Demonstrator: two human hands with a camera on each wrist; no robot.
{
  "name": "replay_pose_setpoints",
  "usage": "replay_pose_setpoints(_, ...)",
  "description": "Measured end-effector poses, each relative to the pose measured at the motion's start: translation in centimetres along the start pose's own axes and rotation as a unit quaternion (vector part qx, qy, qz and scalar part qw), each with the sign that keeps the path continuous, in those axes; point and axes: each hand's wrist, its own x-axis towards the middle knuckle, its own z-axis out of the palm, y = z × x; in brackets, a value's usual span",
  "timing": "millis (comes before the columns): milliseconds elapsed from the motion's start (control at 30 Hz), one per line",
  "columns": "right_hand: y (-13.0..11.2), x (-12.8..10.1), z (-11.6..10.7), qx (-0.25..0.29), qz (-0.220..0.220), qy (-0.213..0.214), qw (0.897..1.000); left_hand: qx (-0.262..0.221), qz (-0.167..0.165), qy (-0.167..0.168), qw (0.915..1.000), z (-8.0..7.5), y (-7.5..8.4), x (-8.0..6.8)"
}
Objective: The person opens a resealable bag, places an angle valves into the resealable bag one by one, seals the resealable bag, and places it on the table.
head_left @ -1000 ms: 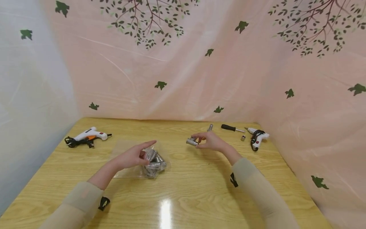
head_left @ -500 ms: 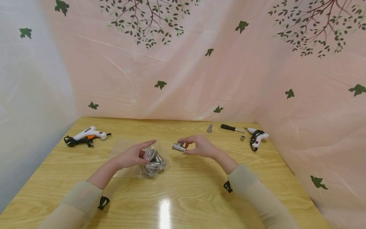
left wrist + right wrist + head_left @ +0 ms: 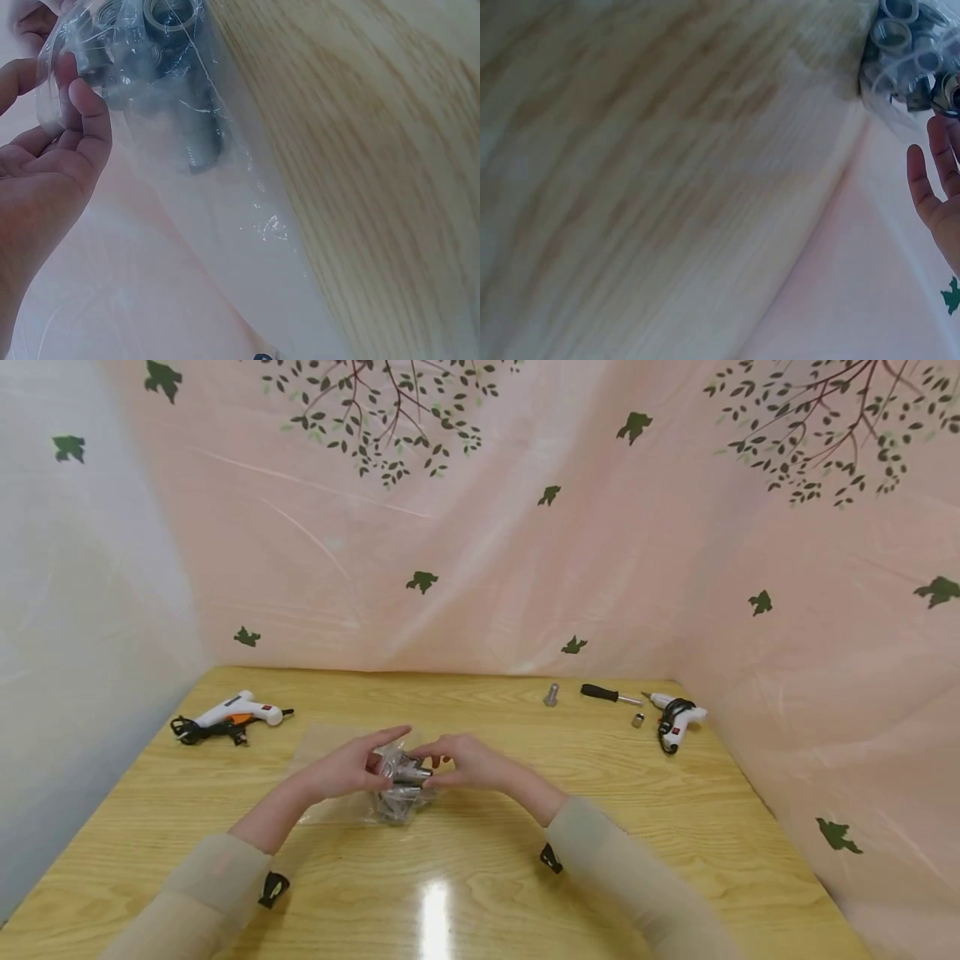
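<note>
A clear plastic bag (image 3: 393, 814) full of grey metal pipe fittings lies at the middle of the table. My left hand (image 3: 341, 772) grips its edge near the mouth, index finger stretched out above. In the left wrist view, the curled fingers (image 3: 91, 112) press against the plastic, and threaded, ring-ended fittings (image 3: 199, 139) show through. My right hand (image 3: 480, 764) pinches a T-shaped metal pipe fitting (image 3: 415, 774) by one end, right at the bag's mouth. The right wrist view catches that fitting's round end (image 3: 949, 94) above the right fingers (image 3: 919, 176).
A white glue gun (image 3: 240, 710) with a black cord lies at the back left. Toward the back right are a metal bolt-like fitting (image 3: 552, 695), a black-handled screwdriver (image 3: 602, 693), a small metal cylinder (image 3: 637, 720) and a second glue gun (image 3: 678, 722). A pink printed curtain (image 3: 480, 610) encloses the table.
My right hand has carried the T-shaped pipe fitting leftward from the right side of the table to the bag's mouth. The left hand and the bag have stayed in place.
</note>
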Motion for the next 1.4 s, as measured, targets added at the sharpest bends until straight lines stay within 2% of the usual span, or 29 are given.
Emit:
replay_pose_setpoints(267, -0.5, 0.8, 1.1, 0.036, 0.032, 0.000, 0.999, -0.012, 0.010, 0.001, 0.9999, -0.1, -0.1, -0.1)
replay_pose_setpoints(367, -0.5, 0.6, 0.7, 0.053, 0.034, 0.028, 0.998, -0.009, 0.005, 0.004, 0.9999, -0.1, -0.1, -0.2)
replay_pose_setpoints(500, -0.2, 0.6, 0.3, 0.064, 0.038, 0.092, 0.993, -0.004, -0.002, 0.009, 1.0000, -0.1, 0.0, -0.3)
replay_pose_setpoints(700, 0.4, 1.6, 0.7, 0.061, 0.085, 0.161, 0.981, -0.001, 0.000, 0.010, 1.0000, 0.0, 0.1, -0.5)
replay_pose_setpoints(867, 0.6, 2.8, 1.1, 0.072, 0.107, 0.187, 0.974, -0.008, 0.005, 0.008, 0.9999, 0.1, 0.1, -0.6)
replay_pose_setpoints(1100, 0.8, 3.2, 1.2, 0.119, 0.145, 0.189, 0.964, -0.007, 0.022, 0.015, 0.9996, 0.4, 0.2, -0.7)
replay_pose_setpoints(1200, 0.7, 2.9, 1.0, 0.144, 0.160, 0.191, 0.958, 0.027, 0.036, 0.028, 0.9986, 0.7, 0.4, -0.9)
replay_pose_setpoints(1267, 0.6, 2.7, 0.8, 0.154, 0.164, 0.192, 0.955, 0.069, 0.051, 0.045, 0.9953, 1.0, 0.8, -1.2)
replay_pose_setpoints(1367, 0.3, 2.4, 0.4, 0.164, 0.164, 0.194, 0.953, 0.155, 0.058, 0.083, 0.9827, 1.9, 1.7, -1.7)
replay_pose_setpoints(1400, 0.2, 2.4, 0.2, 0.165, 0.163, 0.195, 0.953, 0.185, 0.059, 0.096, 0.9762, 2.3, 2.0, -1.8)
